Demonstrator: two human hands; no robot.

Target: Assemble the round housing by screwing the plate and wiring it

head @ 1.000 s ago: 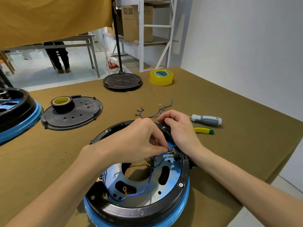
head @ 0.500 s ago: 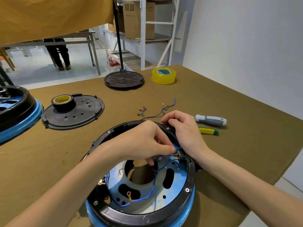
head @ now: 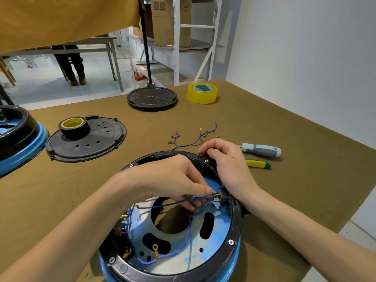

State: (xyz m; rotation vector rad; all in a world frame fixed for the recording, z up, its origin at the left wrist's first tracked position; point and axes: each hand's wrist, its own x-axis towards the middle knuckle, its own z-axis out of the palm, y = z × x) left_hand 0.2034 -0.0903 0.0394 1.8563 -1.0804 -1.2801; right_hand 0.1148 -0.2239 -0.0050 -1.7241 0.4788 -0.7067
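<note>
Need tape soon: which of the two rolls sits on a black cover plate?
The black roll with the yellow core, on the perforated black cover plate at left. The clear yellow roll lies directly on the table.

Left hand (head: 173,180) pinches blue wire (head: 179,202) at black connector (head: 223,197) (housing rim); right hand (head: 227,165) steadies housing (head: 234,231).

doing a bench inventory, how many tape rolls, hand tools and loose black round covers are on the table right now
tape rolls: 2, the yellow roll and the black roll
hand tools: 2, the grey screwdriver and the yellow-green handled tool, its working end hidden by the right hand
loose black round covers: 2, the perforated cover and the far cover
total: 6
</note>
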